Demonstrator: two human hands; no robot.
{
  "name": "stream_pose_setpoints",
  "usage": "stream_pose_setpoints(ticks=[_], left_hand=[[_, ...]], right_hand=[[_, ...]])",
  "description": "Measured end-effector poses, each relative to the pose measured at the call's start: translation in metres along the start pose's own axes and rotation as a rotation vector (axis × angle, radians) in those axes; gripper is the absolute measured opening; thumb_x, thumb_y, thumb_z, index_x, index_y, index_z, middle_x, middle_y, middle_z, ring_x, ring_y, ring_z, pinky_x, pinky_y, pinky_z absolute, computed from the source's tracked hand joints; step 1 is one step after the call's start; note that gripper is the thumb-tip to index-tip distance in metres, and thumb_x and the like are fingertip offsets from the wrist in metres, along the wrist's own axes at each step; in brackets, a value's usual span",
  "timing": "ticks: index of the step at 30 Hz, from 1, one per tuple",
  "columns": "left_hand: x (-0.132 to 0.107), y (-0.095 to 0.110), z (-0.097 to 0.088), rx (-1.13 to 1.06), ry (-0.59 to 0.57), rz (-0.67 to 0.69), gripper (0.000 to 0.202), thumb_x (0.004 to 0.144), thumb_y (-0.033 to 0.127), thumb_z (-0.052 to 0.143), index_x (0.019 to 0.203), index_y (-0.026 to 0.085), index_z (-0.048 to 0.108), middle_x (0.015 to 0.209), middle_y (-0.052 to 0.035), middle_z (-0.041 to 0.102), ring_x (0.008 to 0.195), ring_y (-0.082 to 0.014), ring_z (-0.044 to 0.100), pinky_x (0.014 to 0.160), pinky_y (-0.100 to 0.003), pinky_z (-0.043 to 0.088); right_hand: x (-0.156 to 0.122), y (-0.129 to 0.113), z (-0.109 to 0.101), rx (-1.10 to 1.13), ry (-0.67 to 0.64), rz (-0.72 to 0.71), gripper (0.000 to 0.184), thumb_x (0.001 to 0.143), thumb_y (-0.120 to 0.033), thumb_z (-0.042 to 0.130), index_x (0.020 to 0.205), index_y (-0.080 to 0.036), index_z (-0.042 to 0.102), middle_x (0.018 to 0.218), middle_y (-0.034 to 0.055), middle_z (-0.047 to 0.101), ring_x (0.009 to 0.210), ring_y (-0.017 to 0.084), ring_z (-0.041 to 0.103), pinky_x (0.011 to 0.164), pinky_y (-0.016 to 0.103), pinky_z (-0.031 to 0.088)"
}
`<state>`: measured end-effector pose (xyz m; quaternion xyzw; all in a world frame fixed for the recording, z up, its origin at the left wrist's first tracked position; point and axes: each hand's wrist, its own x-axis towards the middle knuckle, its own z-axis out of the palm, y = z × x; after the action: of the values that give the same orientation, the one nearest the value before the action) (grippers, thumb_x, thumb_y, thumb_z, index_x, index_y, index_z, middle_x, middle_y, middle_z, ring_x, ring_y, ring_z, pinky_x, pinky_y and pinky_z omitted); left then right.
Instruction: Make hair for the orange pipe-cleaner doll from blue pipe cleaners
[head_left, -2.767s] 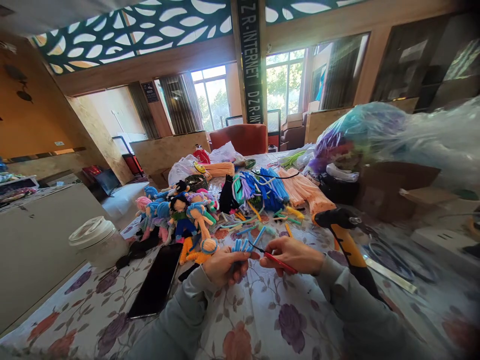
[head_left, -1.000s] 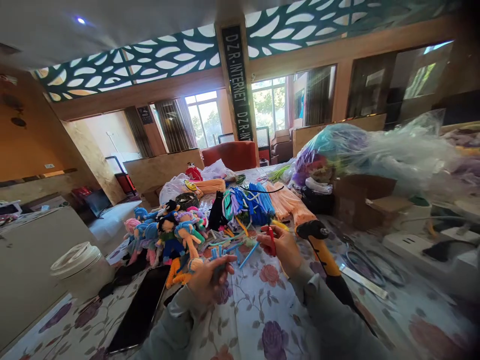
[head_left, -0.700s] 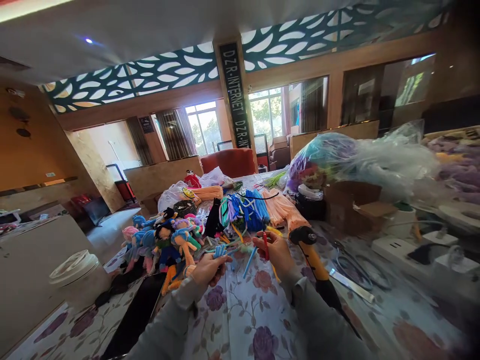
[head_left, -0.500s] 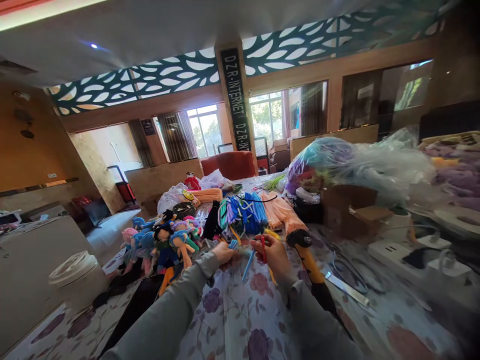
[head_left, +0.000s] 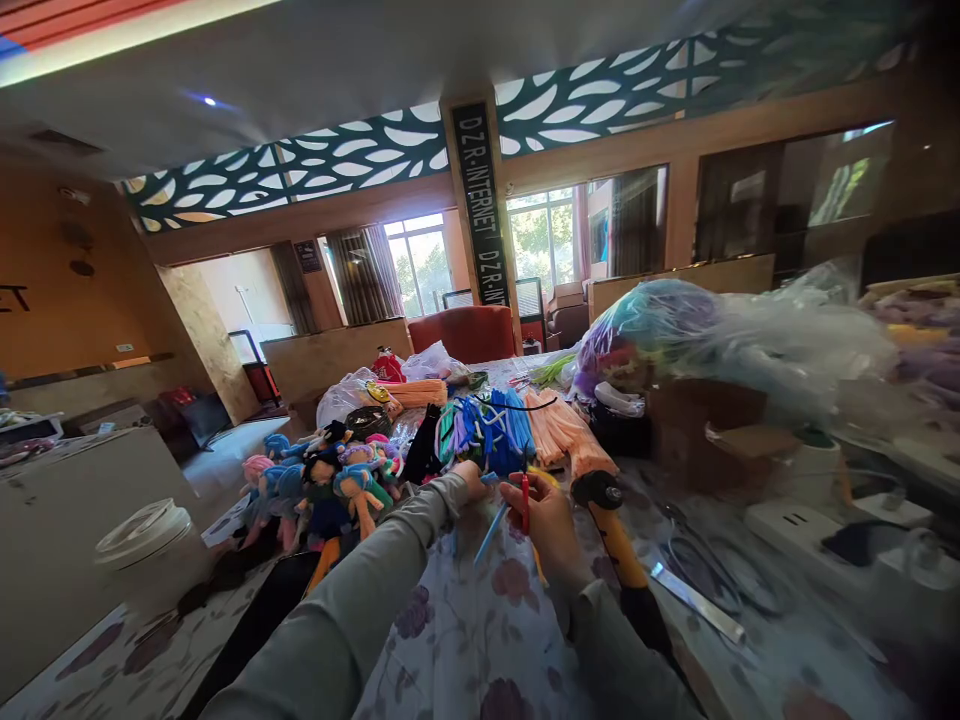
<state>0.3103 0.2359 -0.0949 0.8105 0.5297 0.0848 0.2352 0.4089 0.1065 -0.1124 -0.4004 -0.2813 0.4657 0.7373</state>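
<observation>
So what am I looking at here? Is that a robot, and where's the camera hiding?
No robot! Those are a person's own two hands. The camera is worn on the person's head, so you see the table from above, as they do.

The right hand holds a small red-handled tool. A blue pipe cleaner slants down beside its fingers; I can't tell whether it is held. The left hand reaches forward, with a bit of blue showing by it.

On the flowery tablecloth lie bunches of blue pipe cleaners and peach pipe cleaners. To the left are soft dolls and a white lidded tub. On the right is a black-and-yellow tool, perhaps a glue gun.
</observation>
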Motion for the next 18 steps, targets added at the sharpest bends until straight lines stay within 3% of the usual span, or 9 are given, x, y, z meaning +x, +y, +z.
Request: stream_pose_setpoints(ticks=[6,13,18], left_hand=[[0.0,0.003,-0.013,0.052,-0.009,0.077,0.032,0.088,0.032,0.059,0.116,0.016,0.058,0.118,-0.0079,0.061,0.099,-0.0243,0.062,0.082,-0.044,0.053],[-0.021,-0.028,-0.043,0.1,0.013,0.085,0.029,0.088,0.031,0.059,0.113,0.016,0.06,0.116,-0.0075,0.062,0.098,-0.0235,0.062,0.082,-0.043,0.053],[-0.051,-0.046,-0.034,0.183,-0.003,0.057,0.028,0.088,0.032,0.058,0.113,0.017,0.06,0.117,-0.0069,0.062,0.098,-0.0238,0.062,0.082,-0.043,0.053]], right_hand=[[0.001,0.003,-0.001,-0.017,0.009,-0.014,0.043,0.05,-0.041,0.081,0.078,-0.017,0.059,0.054,-0.004,0.057,0.038,0.008,0.047,0.036,0.021,0.034],[0.001,0.007,-0.001,-0.041,0.009,0.009,0.043,0.051,-0.04,0.081,0.08,-0.017,0.059,0.057,-0.004,0.058,0.04,0.008,0.048,0.038,0.021,0.037],[0.001,0.008,0.0,-0.049,-0.001,0.025,0.043,0.048,-0.037,0.082,0.077,-0.015,0.059,0.057,-0.0038,0.058,0.04,0.007,0.048,0.039,0.021,0.038]])
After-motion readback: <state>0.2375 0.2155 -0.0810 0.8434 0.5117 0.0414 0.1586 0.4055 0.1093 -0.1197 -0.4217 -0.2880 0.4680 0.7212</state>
